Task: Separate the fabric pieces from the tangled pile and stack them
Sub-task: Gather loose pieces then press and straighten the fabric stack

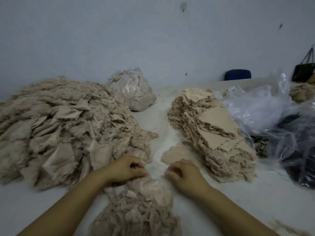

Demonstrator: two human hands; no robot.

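A small tangled clump of beige fabric pieces [138, 206] lies on the table right in front of me. My left hand [126, 169] rests on its top left edge with fingers curled, pinching fabric. My right hand [183, 174] is curled just right of the clump's top; whether it grips a piece is unclear. A large tangled pile of beige pieces [63, 126] fills the left of the table. On the right, flattened pieces lie in a long stack [214, 132], with one loose flat piece [177, 154] at its near left edge.
A tied clear bag of beige scraps [133, 89] stands at the back centre. Crumpled clear plastic bags [265, 109] with dark contents lie at the right. A blue chair back [237, 74] and a dark bag [305, 70] sit by the wall. The white table [230, 198] shows between the piles.
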